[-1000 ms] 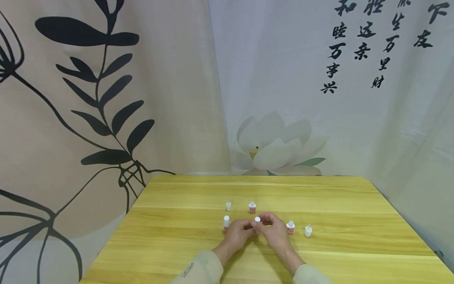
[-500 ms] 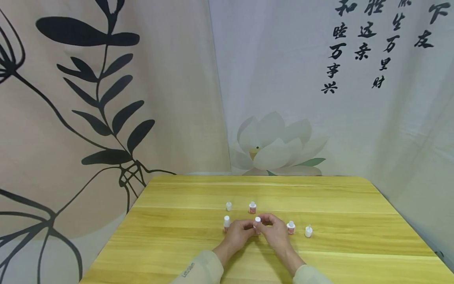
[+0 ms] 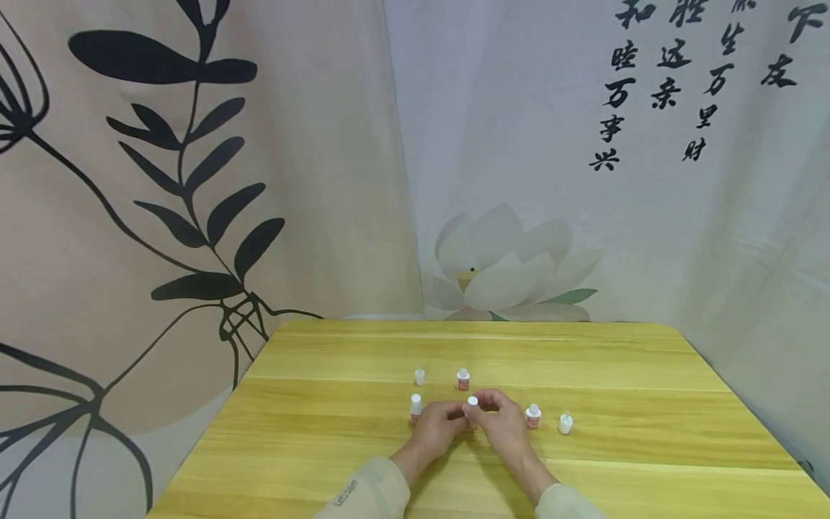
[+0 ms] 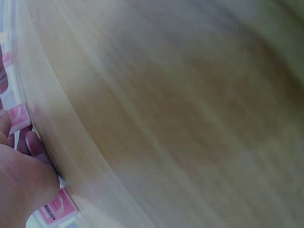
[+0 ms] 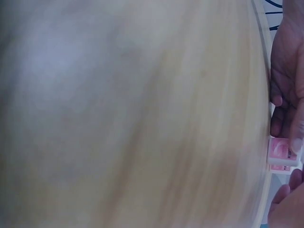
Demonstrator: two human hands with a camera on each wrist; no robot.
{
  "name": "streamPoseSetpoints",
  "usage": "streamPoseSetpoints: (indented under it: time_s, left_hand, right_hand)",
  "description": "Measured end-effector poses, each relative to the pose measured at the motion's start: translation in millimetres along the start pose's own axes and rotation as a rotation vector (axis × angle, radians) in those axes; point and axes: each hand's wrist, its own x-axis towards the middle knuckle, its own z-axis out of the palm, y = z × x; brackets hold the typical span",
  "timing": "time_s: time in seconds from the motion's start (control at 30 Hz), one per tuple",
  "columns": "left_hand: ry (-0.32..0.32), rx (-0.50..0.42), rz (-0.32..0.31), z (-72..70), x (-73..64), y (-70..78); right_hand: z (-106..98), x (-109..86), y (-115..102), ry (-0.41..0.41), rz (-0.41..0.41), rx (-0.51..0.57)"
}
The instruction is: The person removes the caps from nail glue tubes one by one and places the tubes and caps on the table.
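Note:
A small bottle with a white cap (image 3: 472,401) stands between my two hands near the middle of the table. The fingers of my left hand (image 3: 436,430) pinch its lower part, while my right hand (image 3: 506,427) grips it at the cap with thumb and fingers. Most of its body is hidden in the head view. Its pink label (image 4: 19,118) shows in the left wrist view, and the bottle (image 5: 278,151) appears at the right edge of the right wrist view. Just left of my left hand, another capped bottle (image 3: 416,408) stands upright, partly covered.
Beyond my hands stands an uncapped bottle (image 3: 462,379) with a red label; a similar bottle (image 3: 533,416) stands right of my right hand. One small white loose piece (image 3: 419,377) lies at the back left, another (image 3: 565,423) at the right. All are on the wooden table (image 3: 311,425).
Both hands stay on the bottle in the same place, with at most slight finger movement. The whole head view shifts a little to the right; the other bottles stay put.

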Motion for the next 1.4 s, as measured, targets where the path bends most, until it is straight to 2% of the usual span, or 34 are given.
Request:
streamPoseSetpoints:
  time_s: [0.4, 0.87, 1.17, 1.4]
  left_hand:
    - [-0.006, 0.005, -0.011, 0.1, -1.2, 3.2]
    - [0.008, 0.010, 0.015, 0.8, 0.0, 1.4]
    - [0.004, 0.000, 0.017, -1.0, -1.4, 3.3]
    - [0.009, 0.020, -0.002, -0.3, -0.8, 2.1]
  right_hand:
    - [-1.5, -0.5, -1.1, -0.008, 0.020, 0.002]
    - [-0.1, 1.2, 1.5, 0.004, 0.000, -0.015]
    - [-2.8, 0.4, -0.5, 0.004, 0.014, -0.008]
    - [-2.7, 0.3, -1.2, 0.009, 0.004, -0.043]
